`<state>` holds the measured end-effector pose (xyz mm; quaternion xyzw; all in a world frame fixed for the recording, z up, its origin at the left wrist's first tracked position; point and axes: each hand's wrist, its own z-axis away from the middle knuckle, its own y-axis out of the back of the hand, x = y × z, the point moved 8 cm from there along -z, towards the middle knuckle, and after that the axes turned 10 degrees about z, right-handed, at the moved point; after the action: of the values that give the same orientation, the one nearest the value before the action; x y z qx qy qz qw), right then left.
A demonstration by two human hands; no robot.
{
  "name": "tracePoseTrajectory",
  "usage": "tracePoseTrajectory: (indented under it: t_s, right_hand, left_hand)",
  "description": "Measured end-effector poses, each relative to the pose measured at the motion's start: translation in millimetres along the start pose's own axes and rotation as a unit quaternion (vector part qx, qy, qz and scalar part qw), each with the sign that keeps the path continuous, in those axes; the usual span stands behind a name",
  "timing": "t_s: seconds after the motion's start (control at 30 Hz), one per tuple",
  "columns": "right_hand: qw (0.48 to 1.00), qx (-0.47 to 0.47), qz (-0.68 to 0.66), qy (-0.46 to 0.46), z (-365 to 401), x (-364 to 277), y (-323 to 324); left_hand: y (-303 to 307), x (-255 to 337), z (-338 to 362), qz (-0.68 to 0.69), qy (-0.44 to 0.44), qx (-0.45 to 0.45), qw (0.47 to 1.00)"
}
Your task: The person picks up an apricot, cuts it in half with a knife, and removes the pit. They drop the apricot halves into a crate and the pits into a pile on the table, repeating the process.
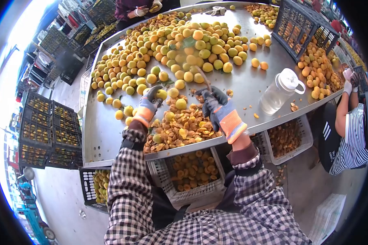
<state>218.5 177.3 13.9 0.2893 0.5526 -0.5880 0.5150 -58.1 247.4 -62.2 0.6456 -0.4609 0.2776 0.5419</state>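
My left hand [150, 103], in a dark glove with an orange cuff, is closed around a yellow-green apricot [161, 94] between thumb and fingers. My right hand [216, 104], gloved the same way, grips a thin, curved, brownish tool [203, 76] that looks like a small knife and points up and away. Below and between both hands lies a heap of orange-brown apricot halves and scraps [188, 130], with a few whole fruits among them. Beyond my hands a large pile of whole apricots [180, 41] spreads over the metal table [249, 92].
A water bottle [279, 90] stands to the right, near a tipped black crate [304, 28] and more apricots. Under the table edge sit a basket of halves [221, 163] and another basket [308, 132]. Stacked crates [49, 128] stand left. Other people work opposite and at right.
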Motion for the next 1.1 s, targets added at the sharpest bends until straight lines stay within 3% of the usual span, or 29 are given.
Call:
tracePoseTrajectory:
  t_s: [0.03, 0.07, 0.13, 0.2, 0.23, 0.27, 0.33, 0.37, 0.47, 0.5, 0.57, 0.9, 1.0, 1.1]
  right_hand:
    - [0.996, 0.0, 0.091, 0.015, 1.7, -0.2, -4.0]
    - [0.983, -0.003, 0.18, 0.031, 3.9, 0.0, -9.5]
    - [0.977, -0.035, 0.209, 0.041, 2.5, 17.7, -15.8]
    - [0.903, -0.031, 0.364, 0.225, -4.9, 30.4, -22.2]
    - [0.864, -0.045, 0.432, 0.254, 14.0, 12.1, -37.9]
    - [0.862, -0.05, 0.433, 0.257, 18.2, 13.8, -43.7]
    - [0.822, -0.06, 0.473, 0.312, 31.6, 4.9, -63.3]
    - [0.854, -0.105, 0.444, 0.251, 35.2, 8.9, -67.7]
    - [0.833, -0.125, 0.465, 0.272, 44.6, 15.2, -81.2]
    - [0.816, -0.106, 0.468, 0.322, 51.5, 9.4, -84.9]
    - [0.811, -0.109, 0.486, 0.307, 52.1, 10.9, -86.8]
    - [0.774, -0.092, 0.522, 0.346, 50.0, 21.2, -88.2]
    - [0.818, -0.082, 0.481, 0.305, 51.1, 24.1, -86.9]
    - [0.82, -0.109, 0.48, 0.292, 44.9, 48.8, -88.0]
  left_hand:
    - [-5.2, 23.9, 17.7, 0.238, 0.17, 0.006, 0.956]
    - [-4.4, 47.3, 29.3, 0.313, 0.123, -0.002, 0.942]
    - [-6.3, 85.2, 51.7, 0.442, 0.135, -0.043, 0.886]
    - [-7.3, 110.8, 69.2, 0.49, 0.12, -0.02, 0.863]
    - [-7.4, 117.1, 76.6, 0.479, 0.118, -0.006, 0.87]
    - [-8.9, 123.1, 84.6, 0.505, 0.135, 0.007, 0.853]
    - [-9.3, 120.9, 93.7, 0.481, 0.13, 0.03, 0.867]
    - [-6.5, 118.8, 95.1, 0.437, 0.098, 0.042, 0.893]
    - [2.2, 117.0, 92.9, 0.374, 0.012, 0.052, 0.926]
    - [6.5, 116.4, 94.8, 0.375, 0.011, 0.057, 0.925]
    - [10.5, 122.4, 96.1, 0.302, -0.011, 0.038, 0.952]
    - [19.9, 132.0, 98.8, 0.228, -0.038, 0.072, 0.97]
    - [19.8, 133.5, 99.3, 0.259, -0.014, 0.072, 0.963]
    - [20.2, 147.1, 100.7, 0.19, -0.055, 0.065, 0.978]
